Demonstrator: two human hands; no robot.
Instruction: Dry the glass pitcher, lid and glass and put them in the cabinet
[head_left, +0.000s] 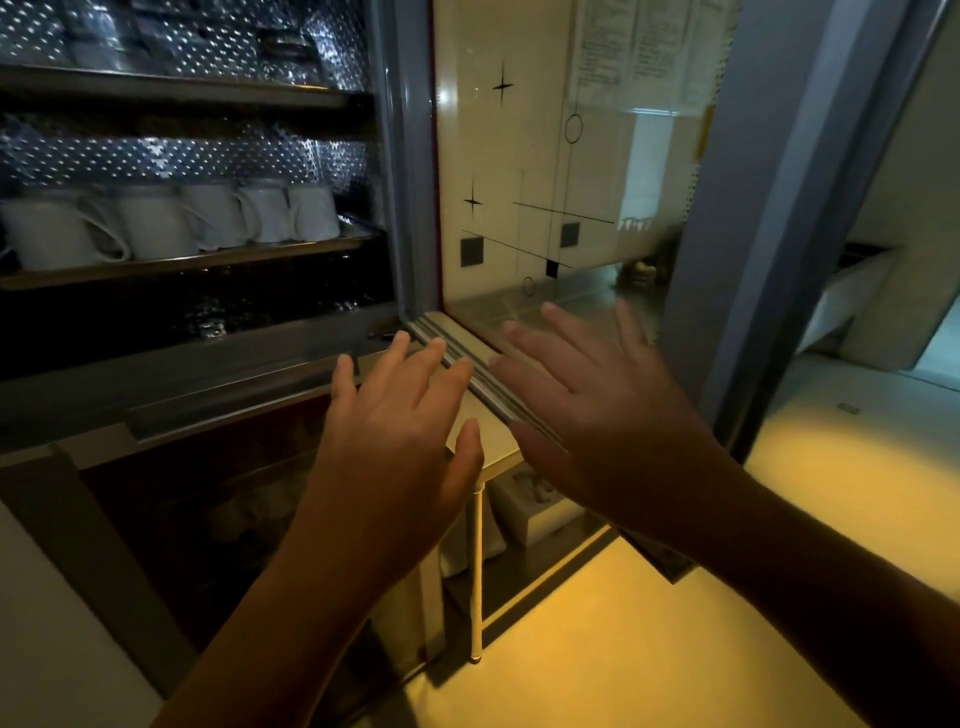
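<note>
The wall cabinet (395, 171) stands open in front of me, its interior dark. On the lowest shelf something glassy (210, 325) glints faintly; I cannot tell which piece it is. The glass door (524, 156), printed with stars, squares and circles, hangs open to the right. My left hand (400, 441) is raised with straight, spread fingers just below the cabinet's bottom corner, holding nothing. My right hand (587, 415) is also flat and spread, its fingers lying against the lower part of the glass door.
A row of white mugs (171, 223) fills the middle shelf, with more glassware (104, 31) on the top shelf. Below stands a metal table leg (476, 571) with white boxes (540, 504) underneath. A grey door frame (769, 208) rises at right.
</note>
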